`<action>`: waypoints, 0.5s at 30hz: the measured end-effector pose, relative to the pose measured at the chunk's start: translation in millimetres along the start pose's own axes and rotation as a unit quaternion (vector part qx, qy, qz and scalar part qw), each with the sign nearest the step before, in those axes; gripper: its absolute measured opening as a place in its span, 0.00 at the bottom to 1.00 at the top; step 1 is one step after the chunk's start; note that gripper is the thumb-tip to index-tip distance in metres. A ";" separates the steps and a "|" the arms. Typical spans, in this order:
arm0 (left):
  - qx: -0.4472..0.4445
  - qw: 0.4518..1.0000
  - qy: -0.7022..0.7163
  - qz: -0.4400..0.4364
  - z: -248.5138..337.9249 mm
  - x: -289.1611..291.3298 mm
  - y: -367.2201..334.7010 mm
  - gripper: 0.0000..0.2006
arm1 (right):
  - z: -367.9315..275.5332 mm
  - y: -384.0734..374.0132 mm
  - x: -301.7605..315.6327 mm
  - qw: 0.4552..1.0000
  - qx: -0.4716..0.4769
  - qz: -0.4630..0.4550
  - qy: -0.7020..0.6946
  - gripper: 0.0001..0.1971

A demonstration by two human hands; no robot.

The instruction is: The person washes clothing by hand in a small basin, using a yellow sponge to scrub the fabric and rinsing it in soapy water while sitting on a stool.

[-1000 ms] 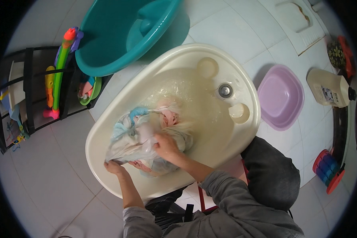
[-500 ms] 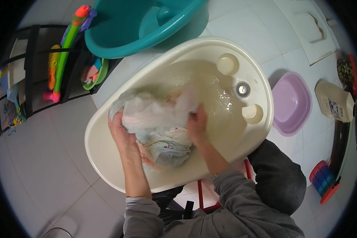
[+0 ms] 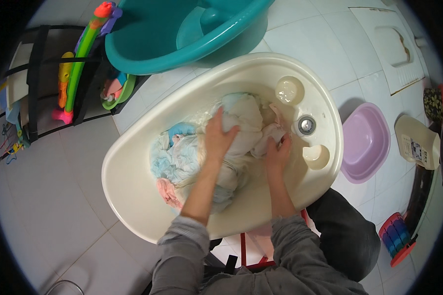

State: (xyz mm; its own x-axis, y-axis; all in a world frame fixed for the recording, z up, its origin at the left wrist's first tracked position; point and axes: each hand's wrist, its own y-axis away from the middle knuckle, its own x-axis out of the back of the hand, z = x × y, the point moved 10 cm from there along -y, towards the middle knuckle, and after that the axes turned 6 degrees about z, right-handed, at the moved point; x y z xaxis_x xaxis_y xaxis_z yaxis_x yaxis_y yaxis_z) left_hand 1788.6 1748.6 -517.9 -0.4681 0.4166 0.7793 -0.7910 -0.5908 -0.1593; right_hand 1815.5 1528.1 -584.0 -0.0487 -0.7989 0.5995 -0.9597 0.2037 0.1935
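Note:
Wet laundry lies in shallow water inside a cream baby bathtub [image 3: 128, 191]. My left hand [image 3: 219, 136] rests at the left edge of a white wet cloth [image 3: 243, 120], its fingers stretched and the thumb apart. Over on the cloth's right side, my right hand [image 3: 278, 151] has its fingers closed on a pale pinkish part of the fabric. Left of my hands sits a bunched heap of light-blue and white cloth [image 3: 177, 152], with a pink piece [image 3: 168, 191] at its lower edge. More fabric lies under my left wrist, partly hidden by the forearm.
A teal tub [image 3: 192, 54] stands beyond the bathtub, and a purple basin [image 3: 366, 142] on the right. Further right are a large pale jug [image 3: 416, 140] and a squat toilet [image 3: 391, 46]. A black rack [image 3: 37, 78] with toys stands at the left. The bathtub has a metal drain [image 3: 306, 125].
Both hands have moved right with the white cloth, which was lifted and is now lowered into the water near the drain. The blue and white heap at the left is uncovered.

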 end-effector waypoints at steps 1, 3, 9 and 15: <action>0.042 0.998 -0.039 -0.039 -0.2 -26.6 3.6 0.20 | 16.2 -2.1 -17.5 0.973 -0.134 -0.032 -0.184 0.23; 0.132 0.986 -0.001 -0.102 0.9 -67.7 16.6 0.18 | 21.8 -5.3 -39.2 0.895 -0.263 -0.066 -0.355 0.22; 0.091 0.968 0.051 -0.226 114.0 -91.7 58.8 0.13 | 69.6 0.8 -72.5 0.639 -0.356 -0.238 -0.639 0.20; 0.133 0.988 -0.065 0.038 -28.2 -11.8 -5.7 0.11 | -17.3 5.4 -49.3 0.776 -0.344 -0.239 -0.472 0.16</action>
State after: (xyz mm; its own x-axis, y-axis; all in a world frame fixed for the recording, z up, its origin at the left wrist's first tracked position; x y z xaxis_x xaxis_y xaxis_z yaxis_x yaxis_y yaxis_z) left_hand 1787.5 1766.6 -543.3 -0.4546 0.2818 0.8449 -0.6160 -0.7847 -0.0697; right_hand 1817.5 1578.4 -599.1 -0.2263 -0.8682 -0.4415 -0.5716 -0.2486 0.7819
